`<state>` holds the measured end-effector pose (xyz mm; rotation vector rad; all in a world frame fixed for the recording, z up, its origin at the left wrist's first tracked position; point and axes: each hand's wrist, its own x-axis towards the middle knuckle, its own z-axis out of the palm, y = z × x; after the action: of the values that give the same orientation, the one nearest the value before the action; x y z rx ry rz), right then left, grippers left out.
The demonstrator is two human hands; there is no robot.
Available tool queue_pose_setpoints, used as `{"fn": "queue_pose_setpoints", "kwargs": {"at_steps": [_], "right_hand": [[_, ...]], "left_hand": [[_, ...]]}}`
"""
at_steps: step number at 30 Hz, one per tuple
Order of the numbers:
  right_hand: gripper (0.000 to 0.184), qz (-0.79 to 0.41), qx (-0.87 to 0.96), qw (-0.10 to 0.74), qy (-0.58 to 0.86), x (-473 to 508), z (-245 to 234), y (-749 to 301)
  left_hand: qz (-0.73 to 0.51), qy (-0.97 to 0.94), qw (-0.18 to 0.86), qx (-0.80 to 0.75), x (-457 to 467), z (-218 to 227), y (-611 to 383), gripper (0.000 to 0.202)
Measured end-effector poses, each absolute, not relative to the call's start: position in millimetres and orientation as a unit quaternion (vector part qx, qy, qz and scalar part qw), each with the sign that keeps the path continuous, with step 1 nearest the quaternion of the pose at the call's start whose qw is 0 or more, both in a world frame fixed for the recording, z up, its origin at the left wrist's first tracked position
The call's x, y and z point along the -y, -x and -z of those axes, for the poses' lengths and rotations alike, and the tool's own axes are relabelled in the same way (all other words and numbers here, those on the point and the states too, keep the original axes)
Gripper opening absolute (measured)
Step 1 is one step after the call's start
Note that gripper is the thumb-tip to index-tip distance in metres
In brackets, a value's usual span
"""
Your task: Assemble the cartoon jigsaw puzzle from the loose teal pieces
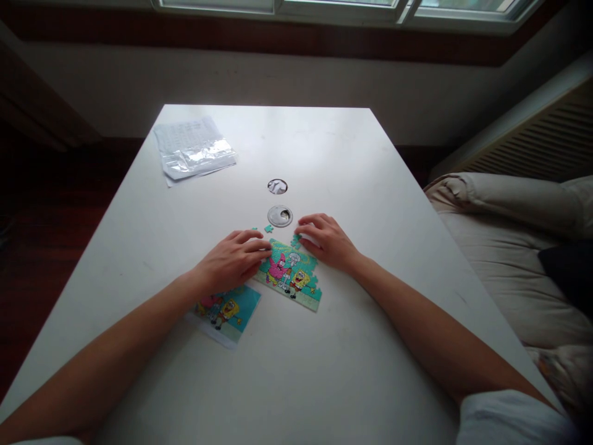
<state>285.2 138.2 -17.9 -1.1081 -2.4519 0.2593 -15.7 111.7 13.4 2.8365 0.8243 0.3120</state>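
1. The jigsaw puzzle lies flat at the middle of the white table, just below the centre of the frame.
2. Its long axis runs left to right and dips toward the lower right. The cartoon figures on it stand with heads toward the top of the frame and feet toward the person.
3. Its upper edge looks ragged and unfinished, while the lower edge is straight.
4. The left hand lies palm down and slack. Its fingers stretch to the right and rest on the puzzle's upper left corner, gripping nothing.
5. The right hand rests at the puzzle's upper right corner with fingers bent and tips pressed down. Whether it pinches a piece cannot be told.
6. A loose teal piece lies just above the left fingertips, and another loose piece is beside the right fingertips.
7. A printed picture card with the same cartoon lies to the lower left of the puzzle, partly under the left wrist and tilted the same way.
8. Above the puzzle are a round grey cap and, further up, a round hole in the tabletop.
9. A clear plastic bag on paper lies at the upper left of the table, well apart.
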Motion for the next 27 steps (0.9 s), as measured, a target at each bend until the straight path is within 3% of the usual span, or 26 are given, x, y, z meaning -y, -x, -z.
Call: {"fn": "queue_pose_setpoints", "kwargs": {"at_steps": [6,11,15,20,27], "right_hand": [[0.018,-0.081,0.876,0.222,0.421,-139.1,18.3,-284.2],[0.018,-0.073,0.878,0.219,0.419,-140.3,19.1,-285.6],[0.018,-0.071,0.882,0.222,0.409,-142.0,20.4,-286.9],[0.018,-0.069,0.881,0.228,0.409,-143.6,22.2,-287.6],[0.017,-0.073,0.882,0.229,0.406,-143.8,22.2,-288.0]], "left_hand": [[-0.109,-0.952,0.076,-0.274,-108.3,-14.2,14.1,0.035],[-0.198,-0.935,0.092,-0.280,-117.8,-1.8,20.6,0.029],[-0.267,-0.870,0.047,-0.411,-124.2,3.5,26.7,0.022],[-0.209,-0.832,0.022,-0.514,-130.0,6.0,35.2,0.017],[-0.173,-0.840,0.107,-0.503,-139.9,-3.0,48.2,0.023]]}}
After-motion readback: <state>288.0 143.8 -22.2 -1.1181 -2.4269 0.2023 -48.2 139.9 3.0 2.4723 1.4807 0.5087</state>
